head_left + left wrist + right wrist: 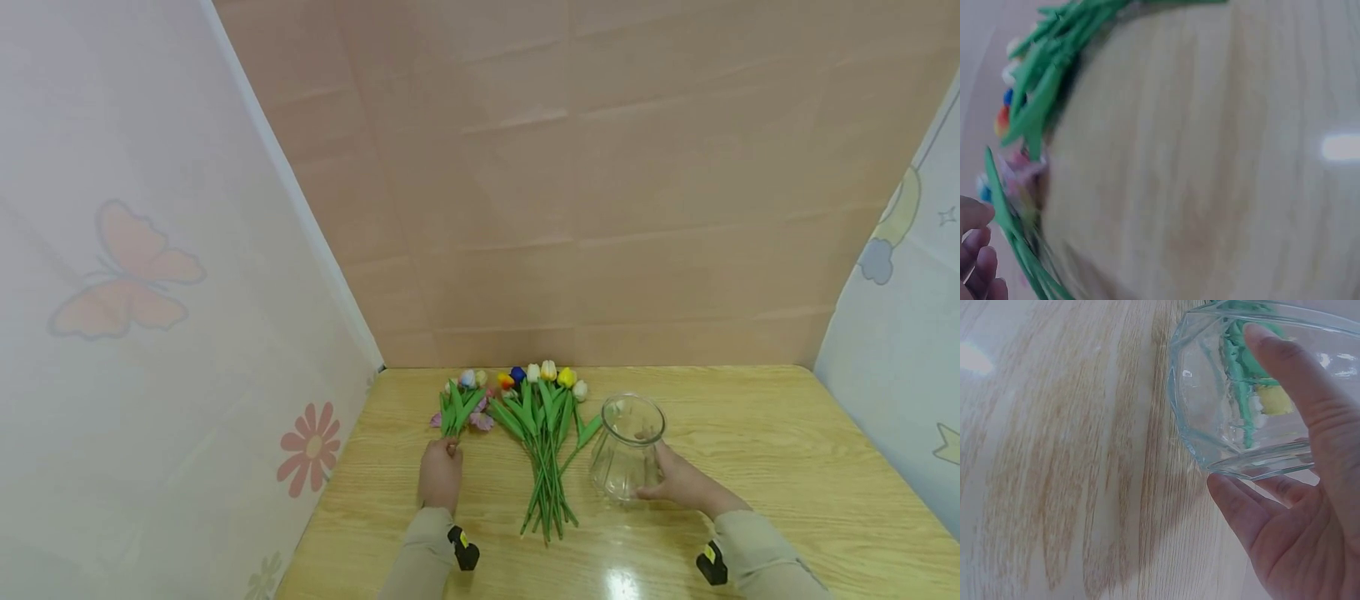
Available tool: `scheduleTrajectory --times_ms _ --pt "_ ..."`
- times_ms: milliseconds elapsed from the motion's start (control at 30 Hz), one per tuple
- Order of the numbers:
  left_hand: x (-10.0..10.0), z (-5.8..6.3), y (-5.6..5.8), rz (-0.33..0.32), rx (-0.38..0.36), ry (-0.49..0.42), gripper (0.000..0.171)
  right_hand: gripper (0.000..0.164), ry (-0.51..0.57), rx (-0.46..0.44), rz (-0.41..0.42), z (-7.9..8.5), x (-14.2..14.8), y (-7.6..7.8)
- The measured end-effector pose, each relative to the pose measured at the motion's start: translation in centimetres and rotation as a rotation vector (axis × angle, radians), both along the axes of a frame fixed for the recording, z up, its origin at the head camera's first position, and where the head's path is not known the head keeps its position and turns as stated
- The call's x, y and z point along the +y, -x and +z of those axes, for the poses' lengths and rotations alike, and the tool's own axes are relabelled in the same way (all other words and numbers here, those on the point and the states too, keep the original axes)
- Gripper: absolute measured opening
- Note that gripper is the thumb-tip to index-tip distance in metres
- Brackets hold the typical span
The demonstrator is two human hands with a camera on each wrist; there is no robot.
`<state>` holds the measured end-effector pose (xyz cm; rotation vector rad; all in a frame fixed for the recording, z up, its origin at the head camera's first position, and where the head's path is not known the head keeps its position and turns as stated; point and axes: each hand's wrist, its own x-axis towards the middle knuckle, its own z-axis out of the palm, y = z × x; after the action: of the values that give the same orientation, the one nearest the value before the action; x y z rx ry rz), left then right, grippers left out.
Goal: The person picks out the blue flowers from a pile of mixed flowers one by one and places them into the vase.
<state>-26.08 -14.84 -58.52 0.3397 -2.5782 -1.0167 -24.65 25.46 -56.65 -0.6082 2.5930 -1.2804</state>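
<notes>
My left hand is at the stems of a small bunch of artificial flowers with pale and purple blooms. In the left wrist view its fingers curl loosely beside the green stems, with no stem visible between thumb and fingers. My right hand holds a clear glass vase by its right side, thumb and fingers spread around the wall. Between the hands lies a larger bunch of artificial tulips with white, yellow, blue and orange heads, stems toward me.
The flowers lie on a light wooden table. A brown backdrop rises at its far edge. Printed cloth panels stand on the left and right.
</notes>
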Motion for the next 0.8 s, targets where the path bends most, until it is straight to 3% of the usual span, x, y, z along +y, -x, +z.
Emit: scheduleTrajectory --times_ms 200,367,533,800 --pt "2.6 2.6 0.1 -0.079 0.091 0.051 0.009 0.098 -0.006 0.007 -0.002 -0.1 0.1 0.2" --pt "5.3 3.9 -0.3 -0.209 0.123 0.088 0.008 0.097 -0.003 0.008 -0.004 -0.2 0.0 0.2" --pt "8.0 4.0 -0.7 -0.326 0.087 0.085 0.009 0.098 0.001 0.011 0.004 -0.1 0.0 0.1" --pt "11.0 3.5 -2.4 -0.432 0.053 0.169 0.006 0.097 -0.001 0.005 0.001 0.1 0.0 0.0"
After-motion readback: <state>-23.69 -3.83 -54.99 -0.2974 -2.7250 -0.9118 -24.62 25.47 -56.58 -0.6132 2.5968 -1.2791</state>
